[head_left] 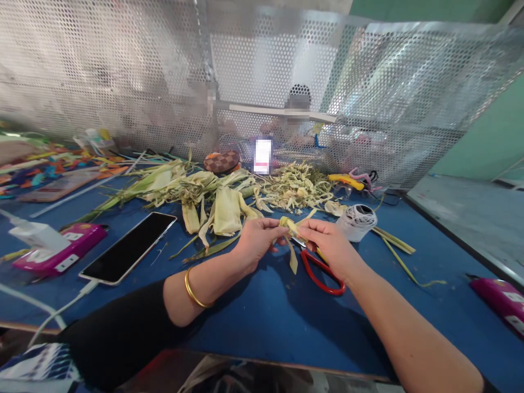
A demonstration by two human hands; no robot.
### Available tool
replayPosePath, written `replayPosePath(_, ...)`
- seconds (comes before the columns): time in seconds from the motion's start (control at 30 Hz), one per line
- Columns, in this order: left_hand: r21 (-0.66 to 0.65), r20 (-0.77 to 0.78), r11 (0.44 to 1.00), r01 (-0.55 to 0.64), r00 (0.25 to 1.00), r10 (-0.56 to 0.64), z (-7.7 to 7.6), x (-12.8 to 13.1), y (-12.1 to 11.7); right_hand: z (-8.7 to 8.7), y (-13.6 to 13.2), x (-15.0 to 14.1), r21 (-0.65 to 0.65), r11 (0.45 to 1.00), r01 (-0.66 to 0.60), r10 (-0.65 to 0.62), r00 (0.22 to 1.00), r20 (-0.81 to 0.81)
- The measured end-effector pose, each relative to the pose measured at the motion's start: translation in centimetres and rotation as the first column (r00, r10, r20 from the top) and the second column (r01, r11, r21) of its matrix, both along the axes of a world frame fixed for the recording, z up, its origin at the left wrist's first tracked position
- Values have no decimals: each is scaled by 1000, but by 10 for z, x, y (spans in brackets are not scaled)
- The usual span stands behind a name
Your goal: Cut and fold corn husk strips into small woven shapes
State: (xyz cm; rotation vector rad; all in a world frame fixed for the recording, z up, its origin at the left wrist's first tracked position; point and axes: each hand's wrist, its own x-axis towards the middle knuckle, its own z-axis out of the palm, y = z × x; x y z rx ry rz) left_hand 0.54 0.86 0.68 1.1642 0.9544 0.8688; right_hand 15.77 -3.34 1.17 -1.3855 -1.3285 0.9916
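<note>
Between the fingertips of my left hand (257, 240) and my right hand (329, 240) is a pale yellow-green corn husk strip (288, 222), curled into a small loop or knot. Both hands pinch it just above the table. One tail of the strip hangs down below the fingers. Red-handled scissors (321, 278) lie under my right hand, their blades partly hidden by it. A ball of white thread (358, 222) stands right of my right hand. Behind my hands lie larger pale corn husks (227, 210) and a heap of shredded husk pieces (301, 185).
A charging phone (130, 246) and a magenta power strip (61, 251) with a white plug lie to the left. Another magenta strip (501, 300) sits at the right edge. A perforated metal screen (262, 71) stands at the back, with a lit phone screen (262, 155) near it.
</note>
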Motion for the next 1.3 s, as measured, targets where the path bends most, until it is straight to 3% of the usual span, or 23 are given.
replayPosePath(0.4, 142, -123, 990, 26, 992, -8, 0, 1, 0, -6, 2, 1, -5, 1000, 27, -26, 990, 135)
replayPosePath(0.57, 286, -193, 955, 77, 981, -22, -2, -1, -2, -12, 5, 1, 120, 986, 117, -136, 977, 166)
replayPosePath(0.73, 379, -248, 913, 149, 967, -55, 1, -4, -2, -7, 3, -1, 105, 994, 9, -21, 993, 115)
replayPosePath(0.87, 379, -263, 912, 155, 963, -54, 2, -5, -2, -2, 2, 0, 91, 995, 29, -38, 994, 98)
replayPosePath(1.13, 392, -408, 848, 358, 893, -189, 0, -6, -3, 4, 0, 0, 21, 997, 76, -77, 994, 83)
replayPosePath(1.3, 309, -372, 856, 414, 881, -291, 4, -7, -5, 7, 0, 0, -38, 998, 52, -52, 999, -12)
